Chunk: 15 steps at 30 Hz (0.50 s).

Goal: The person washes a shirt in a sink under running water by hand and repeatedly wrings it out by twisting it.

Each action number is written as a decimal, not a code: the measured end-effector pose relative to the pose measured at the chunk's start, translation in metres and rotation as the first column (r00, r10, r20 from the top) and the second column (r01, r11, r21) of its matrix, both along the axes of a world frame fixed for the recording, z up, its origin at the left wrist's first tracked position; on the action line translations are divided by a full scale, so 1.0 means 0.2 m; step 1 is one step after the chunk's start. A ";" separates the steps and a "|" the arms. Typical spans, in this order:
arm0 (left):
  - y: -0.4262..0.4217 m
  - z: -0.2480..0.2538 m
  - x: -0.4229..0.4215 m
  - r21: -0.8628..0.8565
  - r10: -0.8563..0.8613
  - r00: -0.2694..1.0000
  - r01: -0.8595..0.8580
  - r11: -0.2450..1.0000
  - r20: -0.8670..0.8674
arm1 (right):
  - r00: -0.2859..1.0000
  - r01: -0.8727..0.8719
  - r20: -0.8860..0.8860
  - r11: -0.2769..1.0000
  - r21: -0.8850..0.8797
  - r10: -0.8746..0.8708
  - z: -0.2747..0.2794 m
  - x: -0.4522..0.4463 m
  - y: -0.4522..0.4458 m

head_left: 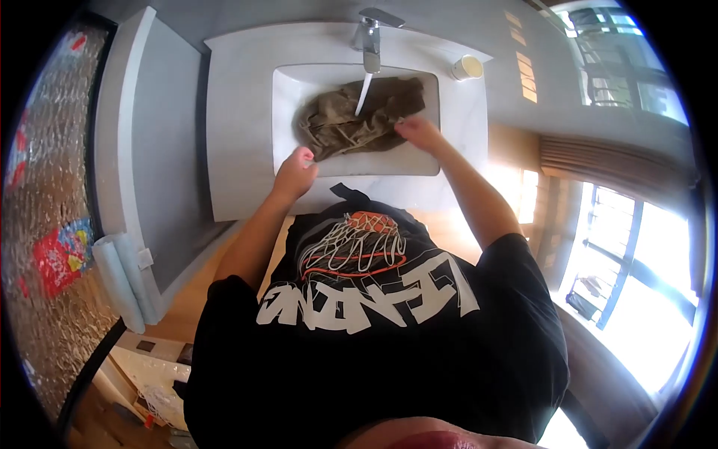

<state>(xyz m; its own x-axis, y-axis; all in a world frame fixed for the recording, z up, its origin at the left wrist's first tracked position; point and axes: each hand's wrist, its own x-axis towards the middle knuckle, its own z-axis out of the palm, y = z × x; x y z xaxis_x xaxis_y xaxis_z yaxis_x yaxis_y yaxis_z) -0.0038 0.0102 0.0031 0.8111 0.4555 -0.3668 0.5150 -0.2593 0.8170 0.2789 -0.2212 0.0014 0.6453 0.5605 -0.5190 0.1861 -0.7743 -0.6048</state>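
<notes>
A wet-looking olive-brown garment (351,120) lies bunched in the white sink basin (292,78), with folds and what seem to be thin cords across it. Water runs onto it from the chrome faucet (371,45). At the garment's lower left edge, my left hand (297,173) is closed, its fingertips pinching the cloth over the front rim of the basin. My right hand (420,132) is closed on the garment's right side, just inside the basin. The exact kind of garment cannot be made out.
A pale paper cup (467,68) stands at the right back corner of the white countertop (239,112). A grey partition (168,135) rises on the left. Light blue rolls (120,280) hang over its near end. Bright windows (621,254) are on the right.
</notes>
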 end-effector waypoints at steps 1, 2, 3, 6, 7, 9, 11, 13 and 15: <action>0.01 -0.06 0.00 0.107 -0.159 0.987 0.162 0.981 -0.035 | 0.983 -0.126 0.109 0.977 -0.173 0.146 -0.05 -0.11 -0.10; 0.01 -0.06 0.00 0.158 -0.301 0.945 0.319 0.935 -0.125 | 0.975 -0.191 0.046 0.920 -0.341 0.219 -0.02 -0.22 -0.14; 0.00 -0.04 0.00 0.196 -0.430 0.876 0.471 0.860 -0.220 | 0.975 -0.191 0.021 0.883 -0.429 0.221 -0.04 -0.32 -0.17; -0.02 -0.05 0.02 0.213 -0.573 0.748 0.652 0.728 -0.333 | 0.958 -0.218 0.054 0.841 -0.494 0.280 0.01 -0.49 -0.25; -0.02 -0.09 0.01 0.232 -0.582 0.742 0.663 0.712 -0.333 | 0.960 -0.180 0.104 0.858 -0.482 0.260 0.03 -0.53 -0.26; -0.02 -0.06 0.03 0.238 -0.581 0.740 0.665 0.708 -0.340 | 0.954 -0.107 0.205 0.887 -0.450 0.219 0.06 -0.60 -0.28; -0.03 -0.02 0.03 0.207 -0.558 0.750 0.645 0.736 -0.355 | 0.943 -0.082 0.259 0.902 -0.424 0.207 0.03 -0.63 -0.31; -0.05 -0.07 0.00 0.300 -0.525 0.791 0.607 0.736 -0.314 | 0.923 -0.047 0.335 0.920 -0.390 0.190 -0.02 -0.66 -0.33; -0.06 -0.12 -0.03 0.362 -0.497 0.819 0.573 0.736 -0.286 | 0.889 -0.009 0.427 0.939 -0.343 0.164 -0.06 -0.68 -0.32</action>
<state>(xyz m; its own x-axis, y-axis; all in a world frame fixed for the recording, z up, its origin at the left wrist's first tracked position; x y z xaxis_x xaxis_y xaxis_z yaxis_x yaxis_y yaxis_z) -0.0097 -0.0017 -0.0213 0.9143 0.1004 -0.3923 0.2980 -0.8227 0.4841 0.1432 -0.2855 -0.0109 0.8065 0.4759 -0.3509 0.4489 -0.8791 -0.1606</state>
